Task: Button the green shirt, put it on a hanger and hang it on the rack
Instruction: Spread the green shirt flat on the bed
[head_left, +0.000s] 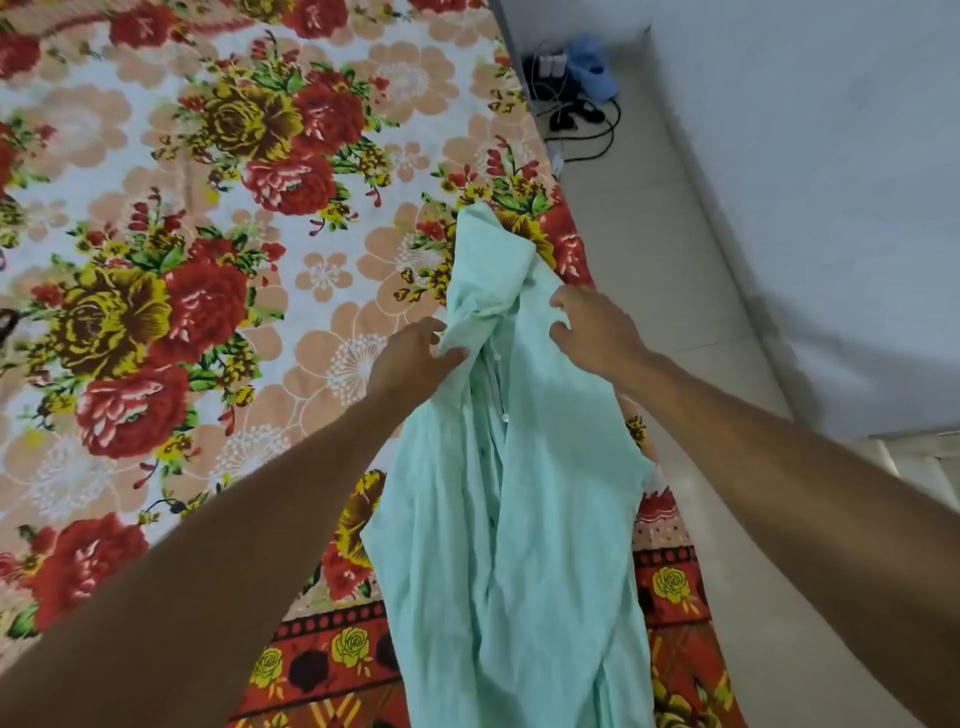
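Over the bed (208, 218) edge, the green shirt (519, 493) is grasped by fingers (435, 327) of the left hand (410, 358) and right hand (592, 327); if sewn-on buttons (504, 417) are fastened while the fabric is bunched, they could be mismatched.

Bed (363, 670) covered with a flowered sheet (156, 171): red and yellow roses on white and peach, red patterned border along the near edge. Over its right side, lengthwise and rumpled, a pale green shirt (519, 519), upper end toward the far corner. Beside the bed, pale floor (649, 270). On it, against the wall, tangled black cables (597, 140), white plugs (550, 65) and something blue (592, 67), too blurred to name.
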